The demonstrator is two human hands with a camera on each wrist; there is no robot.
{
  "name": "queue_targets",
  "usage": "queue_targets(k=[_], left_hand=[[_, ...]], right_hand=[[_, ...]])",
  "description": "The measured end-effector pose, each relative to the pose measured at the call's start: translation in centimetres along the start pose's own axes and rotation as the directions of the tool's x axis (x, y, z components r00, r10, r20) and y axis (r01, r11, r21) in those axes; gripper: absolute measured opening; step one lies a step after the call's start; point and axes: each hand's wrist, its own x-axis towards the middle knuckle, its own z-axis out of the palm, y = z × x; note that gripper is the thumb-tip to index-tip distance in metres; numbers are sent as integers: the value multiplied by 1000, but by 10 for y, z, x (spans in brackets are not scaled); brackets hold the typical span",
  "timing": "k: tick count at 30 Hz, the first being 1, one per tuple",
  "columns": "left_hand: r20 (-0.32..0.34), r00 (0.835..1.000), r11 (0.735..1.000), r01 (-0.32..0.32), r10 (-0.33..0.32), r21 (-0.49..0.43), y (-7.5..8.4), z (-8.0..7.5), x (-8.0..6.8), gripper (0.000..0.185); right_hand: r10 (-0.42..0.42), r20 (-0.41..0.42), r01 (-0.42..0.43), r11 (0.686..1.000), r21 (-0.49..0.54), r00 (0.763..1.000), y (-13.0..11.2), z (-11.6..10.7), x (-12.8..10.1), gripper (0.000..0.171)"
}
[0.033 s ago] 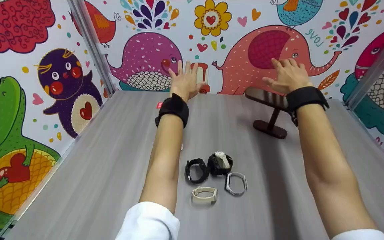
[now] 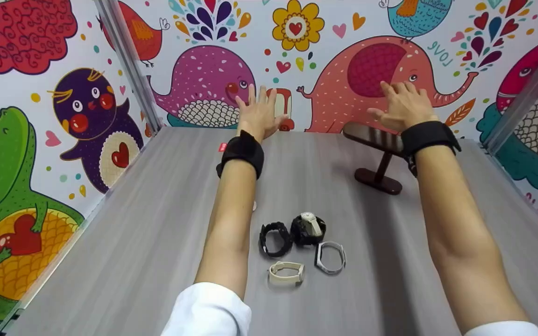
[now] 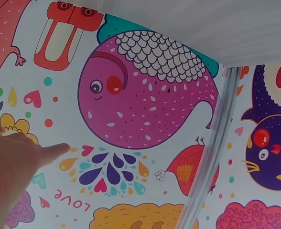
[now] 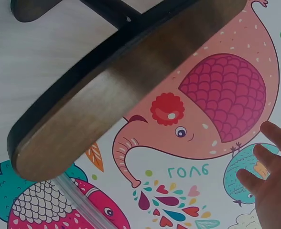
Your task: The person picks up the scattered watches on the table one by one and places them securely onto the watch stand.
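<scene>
Watches, four, lay grouped on the grey worktop (image 2: 133, 242) between the forearms: black watch (image 2: 275, 239), black-and-cream watch (image 2: 308, 229), beige watch (image 2: 286, 273) in front, grey watch (image 2: 330, 257) rightmost. Left hand (image 2: 260, 114) was raised near the back wall, fingers (image 3: 52, 151) straight and spread, grasping nothing, well apart from the watches. A small red item (image 2: 223, 147) lay beside the left wrist band. Dark wooden stand (image 2: 377, 156), a T-shaped bar on a foot, stood upright at right rear. Right hand (image 2: 404, 109) hovered above the stand's bar, fingers (image 4: 279, 136) released and extended, holding nothing.
</scene>
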Motion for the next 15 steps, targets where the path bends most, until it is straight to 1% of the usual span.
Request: queue_targets(k=[6, 10, 15], left_hand=[[-1, 1000, 1000, -9, 9, 4, 1, -4, -3, 78], [2, 1000, 1000, -16, 16, 6, 0, -6, -3, 79], [-5, 1000, 1000, -14, 14, 10, -3, -7, -7, 81]], right_hand=[[-12, -9, 12, 1000, -2, 1000, -1, -5, -1, 82], [-29, -37, 30, 999, 20, 999, -5, -6, 0, 84], [-57, -74, 61, 997, 50, 996, -11, -3, -1, 84]])
